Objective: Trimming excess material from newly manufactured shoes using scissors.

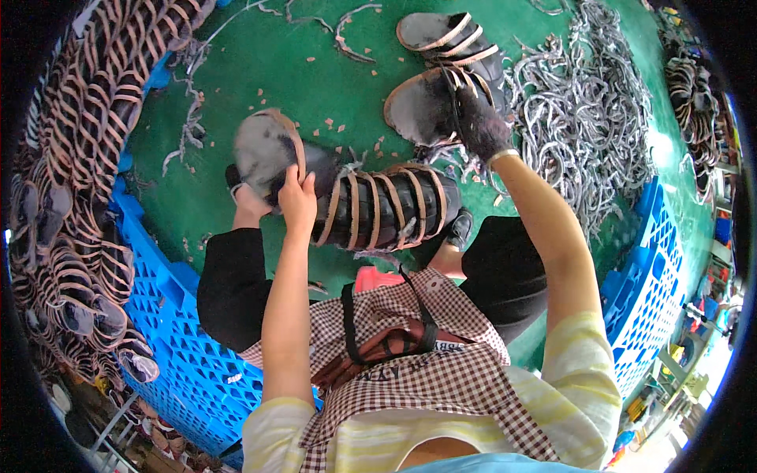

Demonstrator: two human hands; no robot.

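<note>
Nested black shoe pieces with tan rims form a stack (394, 209) lying across the floor in front of me. At its left end is a shoe piece (264, 150) with a grey oval face. My bare left hand (298, 197) is closed on this piece's tan rim, thumb up. To the far right, my right hand (482, 126), in a dark, worn glove, grips the side of another grey-faced shoe piece (422, 109); its fingertips blend into the black material. Just beyond lies a similar shoe piece (438, 33), partly overlapped.
A large heap of grey trimmed strips (583, 110) lies on the green floor at right. Blue plastic pallets (185, 331) stand on both sides; the left side is piled with nested shoe pieces (95, 102). A pink-red object (374, 278) shows between my legs. Small tan scraps dot the floor.
</note>
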